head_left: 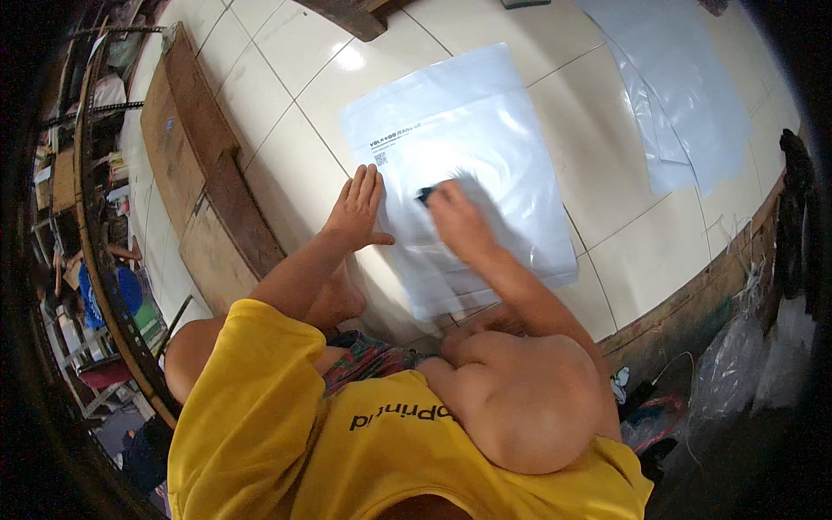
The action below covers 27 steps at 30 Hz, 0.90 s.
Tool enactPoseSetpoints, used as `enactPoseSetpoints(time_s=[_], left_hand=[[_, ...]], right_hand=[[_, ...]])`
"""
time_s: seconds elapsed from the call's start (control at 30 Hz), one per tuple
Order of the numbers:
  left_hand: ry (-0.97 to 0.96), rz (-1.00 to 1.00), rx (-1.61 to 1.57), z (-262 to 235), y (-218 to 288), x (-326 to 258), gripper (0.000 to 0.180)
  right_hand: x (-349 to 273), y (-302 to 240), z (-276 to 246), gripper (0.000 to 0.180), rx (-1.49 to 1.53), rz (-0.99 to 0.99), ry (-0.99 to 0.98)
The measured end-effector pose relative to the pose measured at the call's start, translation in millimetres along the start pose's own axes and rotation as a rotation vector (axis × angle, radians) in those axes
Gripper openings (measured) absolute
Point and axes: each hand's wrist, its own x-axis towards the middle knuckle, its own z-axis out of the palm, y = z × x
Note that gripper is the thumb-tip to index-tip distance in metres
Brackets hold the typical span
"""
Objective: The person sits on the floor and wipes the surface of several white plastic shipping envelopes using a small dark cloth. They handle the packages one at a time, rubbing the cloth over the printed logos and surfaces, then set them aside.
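A large white plastic bag (520,165) lies flat on the tiled floor before me, with dark printing and a small square code near its upper left. My left hand (355,210) rests open along the bag's left edge, its fingers held straight. Over the middle of the bag, my right hand (461,222) is closed on a small dark object (424,195). Motion blur hides what kind of object it is, and I cannot tell whether it touches the plastic.
More white plastic bags (685,87) lie overlapping on the floor at the right. Brown wooden boards (178,143) stand at the left. A wooden leg (355,19) juts in at the top. Crumpled clear plastic (732,360) lies at lower right, beyond a wooden edge (685,299).
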Motion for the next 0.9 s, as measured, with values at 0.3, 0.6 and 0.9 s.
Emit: enactPoseSetpoints(time_s=[0.3, 0.6, 0.9], left_hand=[[-0.118, -0.024, 0.054, -26.3, 17.0, 8.1, 0.125], [-0.132, 0.418, -0.185, -17.4, -69.3, 21.6, 0.098], [0.364, 0.342, -0.414, -3.9, -120.8, 48.8, 0.103]], right_hand=[[-9.7, 52.0, -17.5, 0.008, -0.376, 0.039, 0.067], [-3.9, 75.2, -163.6, 0.019, -0.304, 0.338, 0.143], [111.3, -21.3, -77.8, 0.02, -0.159, 0.128, -0.42]])
